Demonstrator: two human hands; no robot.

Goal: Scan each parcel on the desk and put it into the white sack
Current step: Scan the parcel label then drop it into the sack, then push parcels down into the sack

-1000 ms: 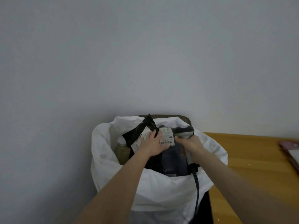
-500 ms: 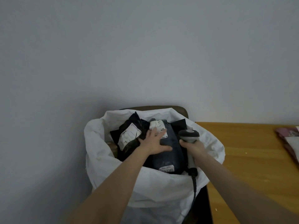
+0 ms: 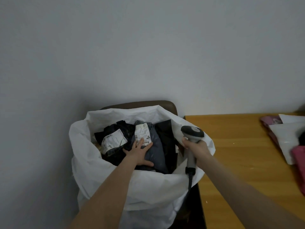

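The white sack (image 3: 105,176) stands open to the left of the wooden desk (image 3: 239,156). Inside lies a grey parcel (image 3: 156,146) with a white label, and my left hand (image 3: 139,152) presses flat on it with fingers spread. A black parcel (image 3: 113,142) with a label lies beside it on the left. My right hand (image 3: 197,150) grips the handle of a grey barcode scanner (image 3: 192,133) over the sack's right rim, its cable hanging down. Pink and white parcels (image 3: 287,139) lie at the desk's far right.
The sack sits on a brown chair (image 3: 148,103) against the grey wall. The desk's left edge runs right beside the sack. More black parcels fill the sack's right side.
The grey parcel has gone down into the sack and my left hand has flattened onto it. My right hand with the scanner has drawn back to the right, off the parcel.
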